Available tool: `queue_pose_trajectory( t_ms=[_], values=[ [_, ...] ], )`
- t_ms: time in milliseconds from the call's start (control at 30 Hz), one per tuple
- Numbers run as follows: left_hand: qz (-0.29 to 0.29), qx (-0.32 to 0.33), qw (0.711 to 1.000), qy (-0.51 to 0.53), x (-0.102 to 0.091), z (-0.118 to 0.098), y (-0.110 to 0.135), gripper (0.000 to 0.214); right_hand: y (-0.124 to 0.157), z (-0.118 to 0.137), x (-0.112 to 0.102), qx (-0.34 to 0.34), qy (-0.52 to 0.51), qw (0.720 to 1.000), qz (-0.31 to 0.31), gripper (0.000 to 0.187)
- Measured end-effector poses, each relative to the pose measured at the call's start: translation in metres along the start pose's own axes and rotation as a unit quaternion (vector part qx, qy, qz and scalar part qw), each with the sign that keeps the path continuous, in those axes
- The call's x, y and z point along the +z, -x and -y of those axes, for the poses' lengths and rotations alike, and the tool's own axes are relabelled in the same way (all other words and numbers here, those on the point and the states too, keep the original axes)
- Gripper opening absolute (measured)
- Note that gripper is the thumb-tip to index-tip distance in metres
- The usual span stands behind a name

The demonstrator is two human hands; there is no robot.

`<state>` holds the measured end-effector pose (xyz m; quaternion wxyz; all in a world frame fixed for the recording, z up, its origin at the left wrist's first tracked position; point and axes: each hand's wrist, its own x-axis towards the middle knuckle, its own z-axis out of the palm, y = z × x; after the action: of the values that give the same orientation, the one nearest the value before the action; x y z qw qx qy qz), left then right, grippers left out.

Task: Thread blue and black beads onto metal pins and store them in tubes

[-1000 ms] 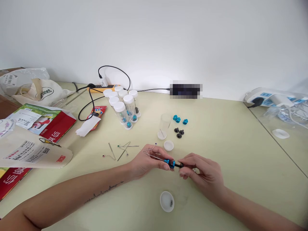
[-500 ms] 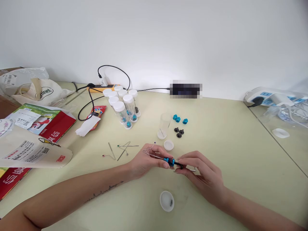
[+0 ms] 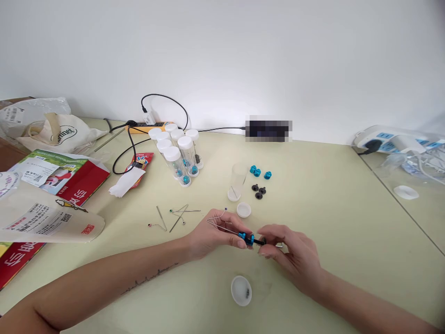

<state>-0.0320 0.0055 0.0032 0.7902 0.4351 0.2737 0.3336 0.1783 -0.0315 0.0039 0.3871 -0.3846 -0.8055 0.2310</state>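
Note:
My left hand [image 3: 222,232] is closed, pinching a blue metal knob [image 3: 247,238] between thumb and fingers. A thin bent wire rod [image 3: 222,228] with a small dark-tipped end runs out of the knob across that hand. From the knob's other side a black flanged stem [image 3: 257,241] reaches toward my right hand [image 3: 294,250]. The right fingertips are closed around its flange. A bent silver metal piece [image 3: 279,245] shows by the right fingers; what it belongs to is partly hidden. Below lies a white cap [image 3: 241,291] with small dark bits inside.
An open clear tube [image 3: 239,178] stands beyond my hands, near a white lid [image 3: 244,209], blue knobs [image 3: 267,175] and black flanged parts [image 3: 259,195]. Bent rods [image 3: 181,213] lie left. Several capped tubes [image 3: 173,157] stand behind, near a cable and an orange power strip [image 3: 156,126].
The blue knob and wire rod have shifted slightly right with my left hand. My right fingertips have drawn back a little from the blue knob, exposing more of the black stem and flange.

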Motion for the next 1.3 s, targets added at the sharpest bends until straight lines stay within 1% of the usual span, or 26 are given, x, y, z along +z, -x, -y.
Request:
queue_pose_trajectory(
  t_ms=[133,200,267,467,567,667,833,1000,1167,1300],
  values=[
    [-0.004,0.003,1.000,-0.001,-0.0001,-0.0007,-0.0009,0.019,-0.0009,0.0008,0.0003,-0.006,0.024,0.999,-0.020,0.012],
    [-0.008,0.009,1.000,0.002,0.0000,-0.0019,-0.0014,0.019,-0.0017,0.0007,0.0012,-0.001,0.010,0.999,-0.036,0.017],
    [-0.010,0.009,1.000,0.006,0.0002,-0.0028,-0.0017,0.019,-0.0027,0.0004,0.0023,0.001,-0.014,0.999,-0.035,0.019],
    [-0.017,0.004,1.000,0.010,0.0005,-0.0025,-0.0004,0.020,-0.0036,0.0008,0.0032,-0.023,-0.053,0.998,-0.036,0.018],
    [-0.011,0.003,1.000,0.009,0.0001,-0.0016,-0.0002,0.020,-0.0012,0.0002,0.0022,0.007,-0.052,0.999,-0.012,0.014],
    [-0.004,0.001,1.000,0.002,0.0006,-0.0015,-0.0004,0.020,0.0013,-0.0007,0.0009,0.030,-0.030,0.999,0.015,0.015],
    [-0.002,-0.013,1.000,-0.010,0.0022,-0.0018,-0.0001,0.021,0.0010,-0.0002,-0.0015,0.007,0.011,0.999,0.033,0.015],
    [-0.016,-0.001,1.000,-0.003,0.0017,-0.0019,-0.0005,0.020,-0.0011,-0.0008,0.0001,0.003,0.019,1.000,-0.002,0.019],
    [-0.016,0.005,1.000,0.007,0.0016,-0.0034,-0.0015,0.022,-0.0033,-0.0006,0.0030,0.015,-0.012,0.999,-0.033,0.018],
    [-0.024,0.003,1.000,0.006,0.0011,-0.0033,-0.0015,0.022,-0.0049,0.0006,0.0032,-0.033,-0.008,0.998,-0.052,0.020]
  ],
)
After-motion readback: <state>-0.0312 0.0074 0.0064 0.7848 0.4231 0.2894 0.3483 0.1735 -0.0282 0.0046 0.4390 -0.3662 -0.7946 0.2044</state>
